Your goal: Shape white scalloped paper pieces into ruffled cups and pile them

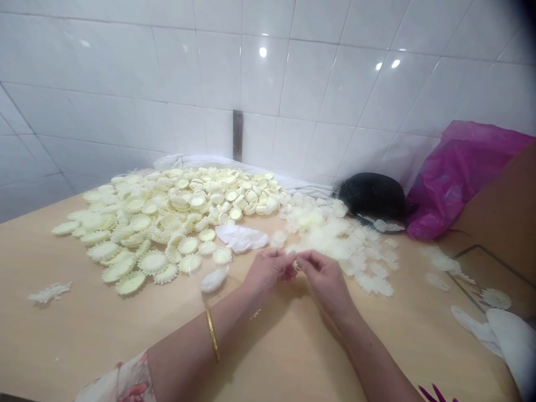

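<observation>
My left hand point(268, 271) and my right hand point(324, 279) meet above the light wooden table top point(54, 340), their fingertips pinching a small pale scalloped piece point(295, 263) that is partly hidden by the fingers. To the left lies a large heap of cream ruffled flower-like discs point(167, 218). Flatter, lacy pale cutouts point(335, 240) spread just beyond my right hand. A white cloth scrap point(240, 237) and a white fluffy tuft point(213, 280) lie near my left hand. A gold bangle point(212, 335) circles my left wrist.
White tiled walls point(167, 72) meet behind the table, with a metal strip point(238, 134) fixed on them. A black bag point(371, 195) and a magenta plastic bag point(456, 190) sit at the back right. White cloth point(506, 340) lies at the right edge.
</observation>
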A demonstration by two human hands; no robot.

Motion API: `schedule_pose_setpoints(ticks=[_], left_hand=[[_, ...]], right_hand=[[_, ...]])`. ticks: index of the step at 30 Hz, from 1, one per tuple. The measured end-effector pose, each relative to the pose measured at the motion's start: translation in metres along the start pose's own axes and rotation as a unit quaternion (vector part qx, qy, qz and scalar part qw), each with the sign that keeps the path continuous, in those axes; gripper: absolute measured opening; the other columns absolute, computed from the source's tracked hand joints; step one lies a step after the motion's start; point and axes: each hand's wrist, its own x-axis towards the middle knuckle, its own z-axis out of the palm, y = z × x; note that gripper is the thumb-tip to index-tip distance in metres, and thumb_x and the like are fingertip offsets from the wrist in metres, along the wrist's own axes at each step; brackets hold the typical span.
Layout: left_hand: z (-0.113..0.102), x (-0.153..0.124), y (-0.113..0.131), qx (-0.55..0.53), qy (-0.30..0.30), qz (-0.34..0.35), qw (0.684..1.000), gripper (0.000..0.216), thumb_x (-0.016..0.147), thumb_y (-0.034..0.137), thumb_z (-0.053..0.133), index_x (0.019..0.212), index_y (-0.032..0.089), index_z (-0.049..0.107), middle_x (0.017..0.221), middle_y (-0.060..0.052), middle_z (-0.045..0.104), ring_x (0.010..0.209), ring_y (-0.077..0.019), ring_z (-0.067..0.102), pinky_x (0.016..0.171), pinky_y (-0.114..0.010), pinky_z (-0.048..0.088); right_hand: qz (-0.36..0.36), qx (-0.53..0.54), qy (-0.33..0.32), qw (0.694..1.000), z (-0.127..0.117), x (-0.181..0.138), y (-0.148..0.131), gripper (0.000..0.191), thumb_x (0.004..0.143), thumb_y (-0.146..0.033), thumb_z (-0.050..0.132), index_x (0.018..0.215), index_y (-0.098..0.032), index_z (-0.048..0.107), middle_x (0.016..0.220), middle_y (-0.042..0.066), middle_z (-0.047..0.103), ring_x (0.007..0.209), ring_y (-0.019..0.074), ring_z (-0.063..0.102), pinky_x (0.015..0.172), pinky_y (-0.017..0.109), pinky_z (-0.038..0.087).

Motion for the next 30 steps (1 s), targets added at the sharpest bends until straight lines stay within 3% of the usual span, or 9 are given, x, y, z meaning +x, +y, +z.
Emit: schedule_pose_setpoints(ticks=[7,12,19,21,24,30], left_hand=[[0.005,0.0,0.004,-0.091,0.007,-0.052,0.994,0.013,0.07,0.014,0.062,0.064,0.012,0.05,0.055,-0.002,0.056,0.053,-0.0104,0.055,0.058,-0.024,0.045],[0.003,0.0,0.004,-0.052,0.023,-0.022,0.998,0.018,0.068,0.017,0.064,0.062,0.013,0.048,0.054,-0.002,0.055,0.052,-0.0101,0.054,0.058,-0.024,0.044],[-0.001,0.001,-0.001,0.113,0.067,0.1,0.986,0.021,0.061,0.019,0.067,0.056,0.014,0.047,0.05,0.002,0.051,0.048,-0.0076,0.048,0.053,-0.022,0.039],[0.0,0.001,-0.002,0.13,0.069,0.122,0.982,0.018,0.059,0.015,0.065,0.055,0.014,0.048,0.049,0.003,0.05,0.049,-0.0068,0.046,0.053,-0.021,0.038],[0.002,-0.001,-0.002,0.12,0.067,0.111,0.984,0.017,0.057,0.014,0.066,0.056,0.014,0.049,0.05,0.003,0.05,0.05,-0.0073,0.047,0.054,-0.021,0.039],[0.005,-0.002,-0.002,0.079,0.064,0.076,0.992,0.02,0.058,0.021,0.067,0.059,0.015,0.048,0.055,0.001,0.054,0.049,-0.0094,0.051,0.054,-0.024,0.042]], right_hand=[[-0.001,-0.01,0.086,0.996,0.003,-0.002,0.001,0.016,0.074,-0.031,0.052,0.065,-0.017,0.055,0.061,-0.001,0.054,0.062,0.0139,0.048,0.061,0.026,0.038],[0.023,0.068,0.111,0.991,0.003,0.0,0.003,0.016,0.073,-0.03,0.054,0.063,-0.017,0.054,0.062,-0.001,0.053,0.065,0.0141,0.049,0.065,0.026,0.039],[0.02,0.135,-0.028,0.99,0.007,0.0,0.009,0.024,0.075,-0.04,0.056,0.069,-0.017,0.06,0.066,0.001,0.058,0.069,0.0155,0.052,0.067,0.027,0.04],[0.021,0.156,-0.034,0.987,0.009,0.0,0.009,0.025,0.072,-0.041,0.06,0.068,-0.017,0.058,0.065,0.0,0.058,0.068,0.0151,0.052,0.067,0.027,0.04],[0.045,0.174,-0.006,0.984,0.011,0.001,0.01,0.025,0.067,-0.04,0.065,0.065,-0.018,0.054,0.063,-0.001,0.056,0.065,0.0136,0.05,0.063,0.025,0.039],[0.046,0.113,0.119,0.985,0.007,0.008,0.023,0.029,0.071,-0.04,0.058,0.056,-0.018,0.046,0.054,-0.003,0.047,0.054,0.0108,0.041,0.055,0.024,0.034]])
